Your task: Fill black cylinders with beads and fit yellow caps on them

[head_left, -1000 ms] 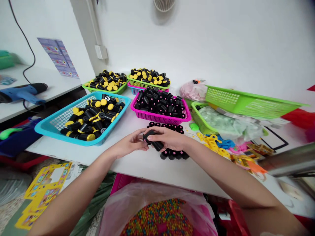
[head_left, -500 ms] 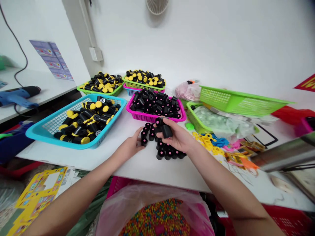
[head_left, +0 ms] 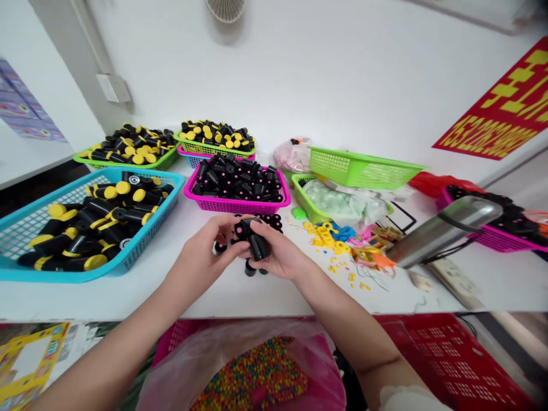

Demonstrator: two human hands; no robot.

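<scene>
No words can be read for sure. A red sign [head_left: 492,114] is on the wall at the right. It has rows of big yellow marks, but they are tilted and blurry. A purple poster [head_left: 25,108] on the left wall and a yellow card [head_left: 25,365] down low have print too — all too fuzzy to read.

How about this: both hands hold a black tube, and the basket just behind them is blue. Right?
No. The head view shows a pink basket just behind them; the blue basket sits to the left. The left hand and right hand do hold a black tube.
</scene>
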